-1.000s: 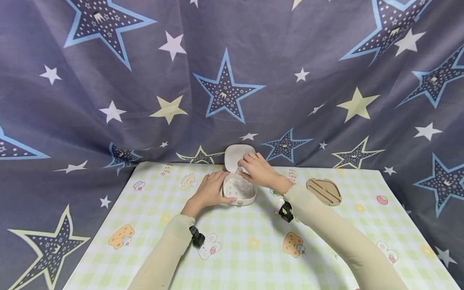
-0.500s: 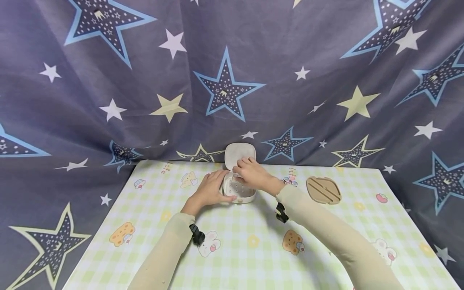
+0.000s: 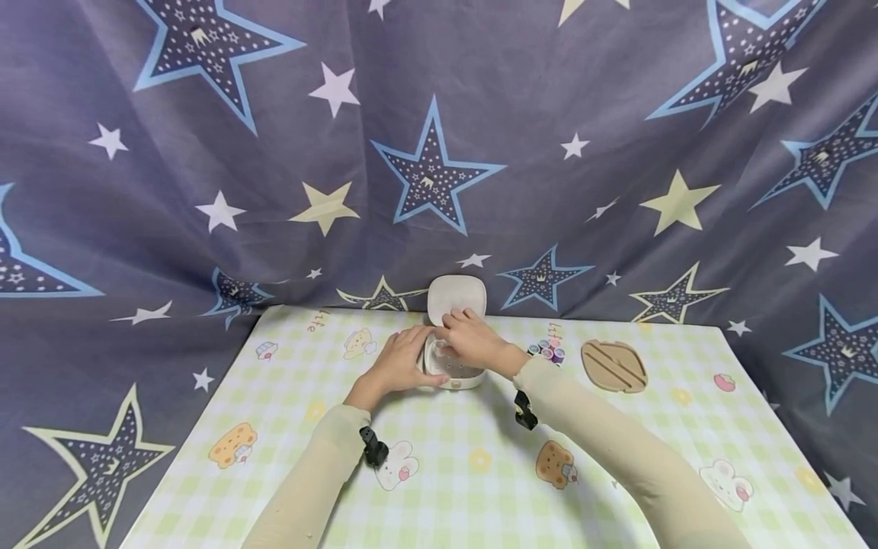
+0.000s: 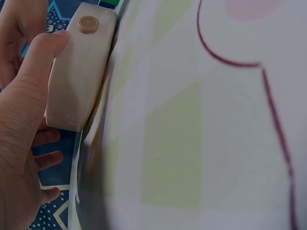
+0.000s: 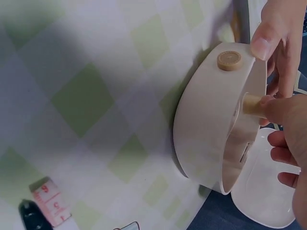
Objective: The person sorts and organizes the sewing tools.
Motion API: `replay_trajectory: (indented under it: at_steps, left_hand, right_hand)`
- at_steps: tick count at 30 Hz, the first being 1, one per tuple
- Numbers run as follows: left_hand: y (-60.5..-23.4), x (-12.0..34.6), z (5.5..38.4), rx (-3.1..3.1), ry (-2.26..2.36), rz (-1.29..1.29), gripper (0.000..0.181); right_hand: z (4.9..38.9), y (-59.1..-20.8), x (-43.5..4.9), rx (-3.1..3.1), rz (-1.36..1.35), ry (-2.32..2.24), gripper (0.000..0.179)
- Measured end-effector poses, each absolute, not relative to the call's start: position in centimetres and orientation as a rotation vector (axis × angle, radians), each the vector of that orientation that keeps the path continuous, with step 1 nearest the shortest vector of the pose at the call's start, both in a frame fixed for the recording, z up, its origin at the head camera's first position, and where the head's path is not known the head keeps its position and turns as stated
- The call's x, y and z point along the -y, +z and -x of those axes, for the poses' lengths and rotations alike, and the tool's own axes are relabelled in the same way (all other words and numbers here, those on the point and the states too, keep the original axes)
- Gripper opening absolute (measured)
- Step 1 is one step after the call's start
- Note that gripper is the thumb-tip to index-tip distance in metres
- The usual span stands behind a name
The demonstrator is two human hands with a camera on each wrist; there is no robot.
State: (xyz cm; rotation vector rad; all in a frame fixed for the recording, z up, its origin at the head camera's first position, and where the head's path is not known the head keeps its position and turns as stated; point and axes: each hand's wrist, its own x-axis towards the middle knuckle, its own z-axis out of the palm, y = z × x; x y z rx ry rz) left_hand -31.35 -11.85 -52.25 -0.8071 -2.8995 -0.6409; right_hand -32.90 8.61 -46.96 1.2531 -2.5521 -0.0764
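A white sewing box [image 3: 469, 382] with a round tan button on its front stands at the back of the table, its hinged lid [image 3: 456, 296] raised. My left hand [image 3: 395, 362] grips the box's left side, thumb on the front rim and fingers along the side. Over the box's inside is my right hand [image 3: 473, 341]. In the right wrist view it pinches a small tan thread spool [image 5: 252, 105] between thumb and finger, inside the box. Part of the box's floor is hidden behind this hand in the head view.
Several coloured thread spools [image 3: 549, 352] stand to the right of the box. Further right lies a tan tray [image 3: 613, 366] with diagonal ribs. The right wrist view also has a tape-measure strip [image 5: 51, 201] with red numerals beside a dark object [image 5: 33, 215]. A star-patterned curtain hangs behind.
My right hand has moved left and down from near the lid's hinge into the box. Spools to the right have come into sight. The left hand keeps its place on the box.
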Motion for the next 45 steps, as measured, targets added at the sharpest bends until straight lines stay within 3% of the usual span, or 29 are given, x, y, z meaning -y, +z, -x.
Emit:
replay_trajectory:
  at_steps: [9, 45]
  left_hand:
    - [-52.5, 11.7, 31.2, 2.949, -0.650, 0.790, 0.107]
    - [-52.2, 12.0, 31.1, 2.898, -0.642, 0.804, 0.100]
  right_hand:
    - [33.1, -46.7, -8.5, 2.568, -1.257, -0.125, 0.033]
    - [33.1, -48.0, -8.0, 2.570, -1.234, -0.161, 0.025]
